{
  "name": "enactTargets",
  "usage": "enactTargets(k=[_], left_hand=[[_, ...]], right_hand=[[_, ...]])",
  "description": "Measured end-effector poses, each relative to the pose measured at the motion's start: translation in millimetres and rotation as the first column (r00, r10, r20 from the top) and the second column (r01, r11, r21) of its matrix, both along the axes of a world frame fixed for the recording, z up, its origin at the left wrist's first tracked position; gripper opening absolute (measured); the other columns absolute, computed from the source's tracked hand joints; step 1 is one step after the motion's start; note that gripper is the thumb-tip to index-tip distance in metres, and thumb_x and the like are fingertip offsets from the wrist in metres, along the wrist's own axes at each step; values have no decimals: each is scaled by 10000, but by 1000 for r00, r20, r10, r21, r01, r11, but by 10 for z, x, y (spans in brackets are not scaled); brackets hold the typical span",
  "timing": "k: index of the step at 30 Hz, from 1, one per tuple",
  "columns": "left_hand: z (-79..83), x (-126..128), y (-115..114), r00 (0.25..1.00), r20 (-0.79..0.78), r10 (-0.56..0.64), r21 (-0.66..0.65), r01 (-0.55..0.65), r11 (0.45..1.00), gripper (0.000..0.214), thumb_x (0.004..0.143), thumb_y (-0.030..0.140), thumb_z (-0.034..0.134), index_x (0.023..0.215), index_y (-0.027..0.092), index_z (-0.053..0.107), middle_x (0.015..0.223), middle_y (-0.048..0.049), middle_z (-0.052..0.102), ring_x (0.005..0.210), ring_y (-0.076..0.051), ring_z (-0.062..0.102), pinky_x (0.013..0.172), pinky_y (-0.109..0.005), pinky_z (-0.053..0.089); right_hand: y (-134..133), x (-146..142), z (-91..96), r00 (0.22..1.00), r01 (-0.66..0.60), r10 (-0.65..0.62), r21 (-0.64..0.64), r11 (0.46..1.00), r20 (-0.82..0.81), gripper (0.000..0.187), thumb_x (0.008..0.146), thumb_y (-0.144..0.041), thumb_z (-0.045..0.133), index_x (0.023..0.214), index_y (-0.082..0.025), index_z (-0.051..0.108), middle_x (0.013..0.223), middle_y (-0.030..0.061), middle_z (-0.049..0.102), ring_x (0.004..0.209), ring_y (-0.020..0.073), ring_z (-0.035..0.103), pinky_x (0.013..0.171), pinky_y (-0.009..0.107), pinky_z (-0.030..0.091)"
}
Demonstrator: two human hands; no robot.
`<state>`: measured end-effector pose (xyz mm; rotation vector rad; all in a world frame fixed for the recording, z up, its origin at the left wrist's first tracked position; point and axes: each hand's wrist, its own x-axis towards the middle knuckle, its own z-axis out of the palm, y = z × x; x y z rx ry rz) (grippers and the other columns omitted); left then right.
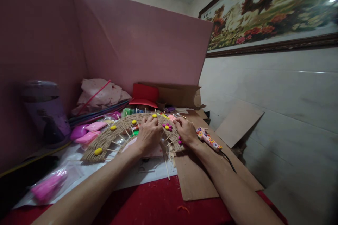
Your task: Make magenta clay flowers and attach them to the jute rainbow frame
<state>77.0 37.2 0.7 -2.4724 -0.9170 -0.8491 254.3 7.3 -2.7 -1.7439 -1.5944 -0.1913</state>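
A woven twine arch with thin sticks poking out of it lies across the middle of the work surface. Yellow clay dots sit along its band, and a purple clay flower with a yellow centre is on the right part. My left hand is closed on the band near its top, fingers curled over the twine. To the right of the flower, my right hand is closed with fingertips together at the arch's edge. More purple clay pieces show beside its palm. What its fingertips pinch is hidden.
A flower-patterned glue gun with a black cord lies on cardboard at right. Pink clay packets and a lilac tumbler stand left. Another bag of pink clay lies front left on the red cloth's covering.
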Motion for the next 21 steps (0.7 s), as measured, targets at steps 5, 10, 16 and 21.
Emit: enactTargets(k=[5, 10, 16, 21], left_hand=[[-15, 27, 33, 1000, -13, 0, 1, 0, 1000, 178, 824, 223, 517, 767, 222, 685, 819, -85, 595, 867, -254, 477, 750, -403, 316], [-19, 30, 35, 1000, -18, -1, 8, 1, 1000, 183, 837, 236, 509, 753, 222, 672, 798, -78, 593, 863, -246, 480, 749, -397, 316], [11, 36, 88, 999, 30, 32, -20, -32, 999, 165, 810, 214, 529, 742, 211, 680, 822, -74, 614, 878, -247, 486, 766, -392, 315], [33, 74, 258, 995, 96, -13, -90, 22, 996, 160, 797, 208, 547, 834, 248, 698, 859, -54, 629, 890, -232, 488, 787, -380, 310]], right_hand=[[-11, -10, 2, 1000, -13, 13, 1, 1000, 8, 230, 880, -342, 463, 859, -209, 649, 842, 44, 697, 783, 176, 608, 652, 248, 343], [-26, -25, 12, 999, -24, 24, 7, 1000, 20, 222, 882, -328, 463, 854, -211, 650, 843, 42, 698, 802, 176, 611, 681, 251, 347], [-27, -33, 20, 1000, -18, 18, 0, 1000, 25, 218, 884, -321, 467, 858, -206, 650, 852, 42, 699, 820, 179, 611, 686, 249, 344], [-36, -43, 17, 1000, -8, 9, -17, 1000, 20, 225, 881, -332, 471, 848, -205, 653, 830, 43, 696, 798, 177, 609, 680, 246, 343]])
